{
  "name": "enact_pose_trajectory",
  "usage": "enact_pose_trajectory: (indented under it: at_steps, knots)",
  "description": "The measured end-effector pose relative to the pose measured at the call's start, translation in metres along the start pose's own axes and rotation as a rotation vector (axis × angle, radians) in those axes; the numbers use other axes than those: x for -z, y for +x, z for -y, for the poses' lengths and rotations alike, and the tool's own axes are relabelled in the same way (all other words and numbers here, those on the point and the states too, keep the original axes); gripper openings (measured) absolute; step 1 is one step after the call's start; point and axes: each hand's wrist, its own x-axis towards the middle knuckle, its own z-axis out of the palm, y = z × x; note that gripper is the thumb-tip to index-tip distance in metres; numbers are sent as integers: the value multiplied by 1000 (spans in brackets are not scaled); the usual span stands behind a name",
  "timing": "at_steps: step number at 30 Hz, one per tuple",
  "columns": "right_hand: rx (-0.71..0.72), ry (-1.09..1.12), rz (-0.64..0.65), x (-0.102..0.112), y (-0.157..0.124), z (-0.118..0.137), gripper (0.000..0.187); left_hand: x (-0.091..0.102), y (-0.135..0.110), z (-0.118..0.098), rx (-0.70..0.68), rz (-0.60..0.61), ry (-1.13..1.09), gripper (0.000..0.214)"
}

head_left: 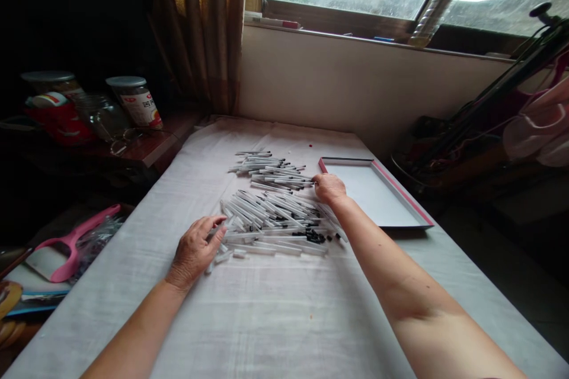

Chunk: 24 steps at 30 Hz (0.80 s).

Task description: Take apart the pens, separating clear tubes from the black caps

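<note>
Two groups of pen parts lie on the cloth-covered table. The farther pile [271, 169] is made of slim pens with dark ends. In the nearer pile [271, 207] are clear pen barrels, with small black plugs [315, 235] at its right and short clear caps [223, 257] at its left. My left hand [198, 247] rests by the left edge of the nearer pile, thumb and fingers curved but apart. My right hand [329, 188] is closed at the dark ends of the farther pens; its fingertips hide whatever is pinched.
A shallow box lid [373, 189] with pink-and-black sides stands at the right. Jars [137, 103] and eyeglasses [124, 141] sit on a dark side table at the left. A pink-handled object [71, 243] lies lower left. A plastic bottle [433, 18] leans by the window.
</note>
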Motion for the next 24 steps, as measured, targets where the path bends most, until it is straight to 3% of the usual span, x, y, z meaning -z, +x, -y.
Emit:
enact_pose_trajectory:
  at_steps: [12,17,21,24]
  knots:
    - [57,-52,49,-4,11,9,28,0,-1,0,1,31,-32,30]
    - [86,-32,-7,6,-3,-4,26,1,0,-1,-9,14,-9,28]
    - [72,273,-217,11,-42,-14,29,3,1,-7,-128,-78,54,23]
    - [198,646,-226,7,-85,-5,31,4,0,-20,-199,-118,86,28]
